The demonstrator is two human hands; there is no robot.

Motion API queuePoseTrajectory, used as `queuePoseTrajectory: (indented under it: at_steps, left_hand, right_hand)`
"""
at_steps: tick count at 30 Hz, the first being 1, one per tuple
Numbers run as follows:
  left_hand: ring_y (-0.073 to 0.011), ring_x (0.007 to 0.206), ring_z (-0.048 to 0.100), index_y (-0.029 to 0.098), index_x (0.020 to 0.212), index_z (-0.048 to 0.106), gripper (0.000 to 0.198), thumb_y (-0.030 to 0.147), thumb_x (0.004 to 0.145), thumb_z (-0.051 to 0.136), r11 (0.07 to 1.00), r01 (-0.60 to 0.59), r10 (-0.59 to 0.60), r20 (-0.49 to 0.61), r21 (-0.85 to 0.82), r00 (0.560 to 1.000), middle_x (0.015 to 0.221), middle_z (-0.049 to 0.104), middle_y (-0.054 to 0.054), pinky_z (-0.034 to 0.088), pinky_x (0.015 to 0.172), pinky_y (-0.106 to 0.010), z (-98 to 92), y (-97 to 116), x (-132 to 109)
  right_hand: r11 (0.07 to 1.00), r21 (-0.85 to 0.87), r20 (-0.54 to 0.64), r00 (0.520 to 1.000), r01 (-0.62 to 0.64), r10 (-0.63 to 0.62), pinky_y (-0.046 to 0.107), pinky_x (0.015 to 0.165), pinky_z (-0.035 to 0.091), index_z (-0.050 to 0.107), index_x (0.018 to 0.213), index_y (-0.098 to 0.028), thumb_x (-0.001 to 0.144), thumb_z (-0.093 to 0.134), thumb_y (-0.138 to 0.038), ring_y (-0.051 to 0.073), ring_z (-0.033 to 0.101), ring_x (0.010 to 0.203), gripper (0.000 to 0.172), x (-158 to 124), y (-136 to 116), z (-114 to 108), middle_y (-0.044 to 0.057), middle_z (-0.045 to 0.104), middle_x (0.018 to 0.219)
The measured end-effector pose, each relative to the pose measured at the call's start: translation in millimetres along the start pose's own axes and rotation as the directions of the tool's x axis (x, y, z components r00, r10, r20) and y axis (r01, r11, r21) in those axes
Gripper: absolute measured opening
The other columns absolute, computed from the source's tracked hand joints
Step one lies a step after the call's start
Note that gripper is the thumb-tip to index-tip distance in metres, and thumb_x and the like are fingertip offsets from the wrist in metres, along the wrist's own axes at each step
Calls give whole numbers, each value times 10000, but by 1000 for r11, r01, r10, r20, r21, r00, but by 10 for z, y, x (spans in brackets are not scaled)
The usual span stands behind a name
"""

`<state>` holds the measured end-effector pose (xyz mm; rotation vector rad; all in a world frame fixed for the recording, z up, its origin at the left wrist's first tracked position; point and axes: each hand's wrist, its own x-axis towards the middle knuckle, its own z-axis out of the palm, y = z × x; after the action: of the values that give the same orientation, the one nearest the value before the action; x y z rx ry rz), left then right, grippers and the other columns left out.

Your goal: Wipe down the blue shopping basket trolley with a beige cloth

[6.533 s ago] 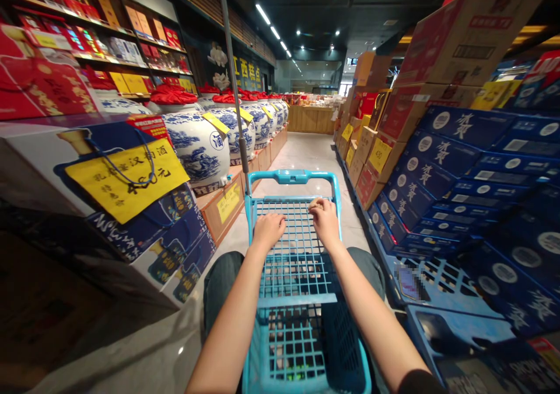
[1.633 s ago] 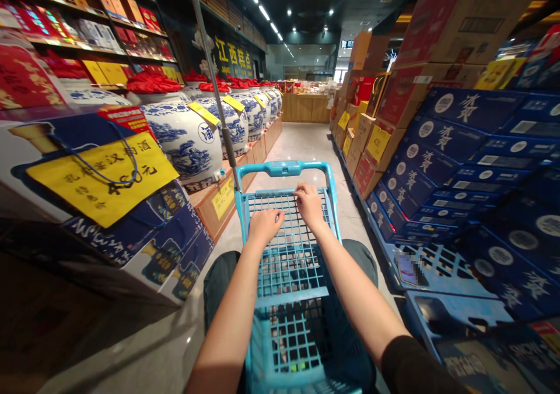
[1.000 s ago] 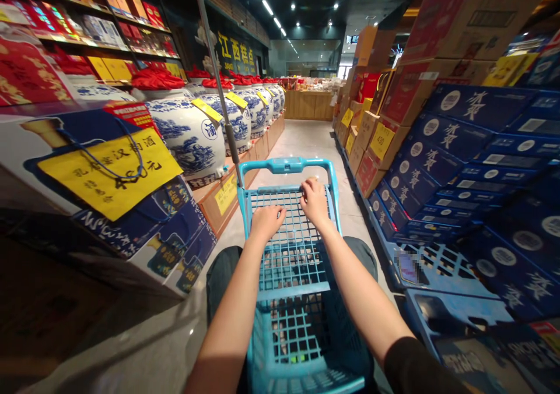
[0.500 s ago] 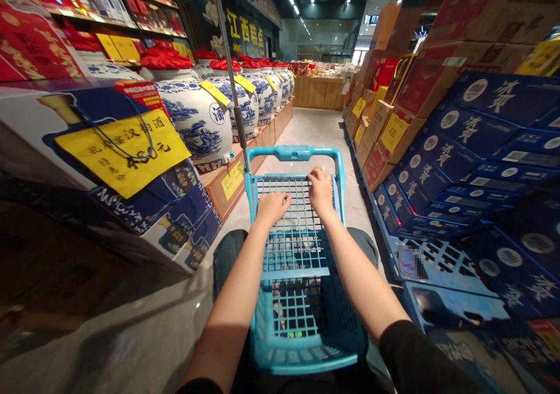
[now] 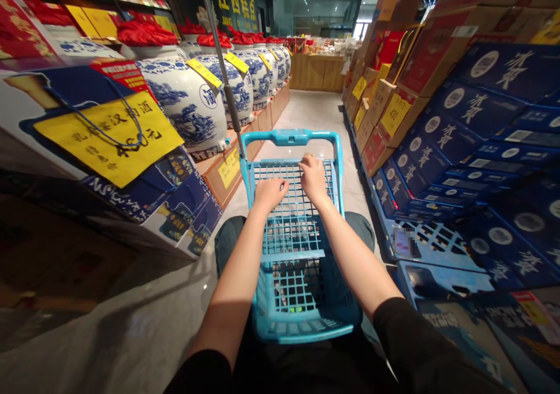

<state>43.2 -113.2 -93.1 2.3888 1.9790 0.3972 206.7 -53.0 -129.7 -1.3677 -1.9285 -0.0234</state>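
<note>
Head view: a blue plastic shopping cart (image 5: 291,137) is seen from above, standing on the polished stone floor (image 5: 315,114) of a shop aisle, directly in front of the wearer. Its rounded handle is smooth; its top is a square-gridded mesh panel (image 5: 273,172), and a deeper mesh basket (image 5: 301,289) is seen below. Both hands lie palms down on the mesh, fingers lightly curled and only slightly spread. The left hand (image 5: 271,193) is placed nearer the wearer, the right hand (image 5: 312,178) further forward; the handle is gripped by neither, and nothing is held.

A thin grey pole (image 5: 223,73) rises beside the cart's left side. To the left, glazed blue-and-white porcelain jars (image 5: 181,105) with red cloth covers (image 5: 146,32) are lined up on a wooden base (image 5: 227,175), and a printed box with a yellow price tag (image 5: 107,137) stands nearer. To the right, blue cartons (image 5: 464,143) and brown cardboard cartons (image 5: 380,102) are stacked on a blue plastic pallet (image 5: 433,248). A wooden bench (image 5: 315,73) closes the aisle's far end.
</note>
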Motion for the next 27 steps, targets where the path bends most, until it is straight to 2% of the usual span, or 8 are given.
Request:
queuePoseTrajectory:
  at_steps: [2,4,9,11,15,17,23,27]
  left_hand:
    - [-304,1158,748,215,1162,806,365,323,1092,464,1000,4,-4,5,-3,1000,1210,809,-109,522,1025,-398,-4,-2,9]
    - [-311,1169,745,215,1169,805,364,325,1090,466,1000,8,-8,10,-4,1000,1214,808,-112,520,1033,-407,-10,-8,9]
    - [-299,1176,742,218,1154,803,392,327,1101,430,1000,-3,3,10,-11,1000,1219,810,-95,518,1040,-403,-13,-22,-15]
    - [-296,1173,745,224,1145,807,395,327,1099,429,1000,-3,3,8,-16,1000,1211,812,-90,517,1039,-402,-6,-25,-13]
    - [-310,1174,745,220,1143,807,400,343,1096,430,1000,-7,6,6,9,1000,1209,813,-101,521,1022,-404,5,-34,6]
    - [-308,1174,745,224,1138,806,404,349,1096,423,1000,-9,9,5,20,1000,1200,815,-100,525,1003,-392,0,-40,11]
    - [-301,1206,735,233,1178,799,420,372,1101,411,1000,-6,5,29,21,1000,1241,806,-90,524,1012,-381,-28,-52,9]
    - [-320,1198,739,232,1184,805,422,376,1087,420,1000,13,-13,29,18,1000,1233,809,-96,531,1016,-402,-23,-62,29]
  right_hand:
    - [995,-6,78,992,102,-101,484,1061,471,788,1146,-195,938,456,-26,330,471,1280,427,-9,-172,86,128,648,1434]
    - [994,0,92,989,113,-113,469,1060,471,791,1129,-195,954,449,-33,323,479,1267,417,13,-201,94,123,650,1428]
    - [992,28,-79,989,-119,121,464,1098,434,780,1057,-156,924,403,-1,311,479,1216,428,68,142,-142,171,634,1342]
    - [986,9,-95,982,-165,165,473,1100,430,770,1089,-147,907,410,7,314,472,1227,432,47,158,-191,182,615,1368]
    - [996,-79,102,993,-43,51,471,1056,456,781,1116,-188,966,434,-35,326,460,1278,408,15,-107,-97,142,604,1460]
    - [996,-86,143,990,0,12,464,1033,471,790,1108,-200,996,436,-63,327,459,1283,396,38,-179,-54,128,615,1462]
    - [987,-26,-103,982,-159,156,439,1058,470,802,1070,-178,949,420,-18,292,498,1176,431,89,107,-184,145,652,1323]
    - [991,-75,-28,994,-111,109,433,1015,485,807,1107,-193,938,431,-14,296,502,1187,449,79,72,-176,133,653,1350]
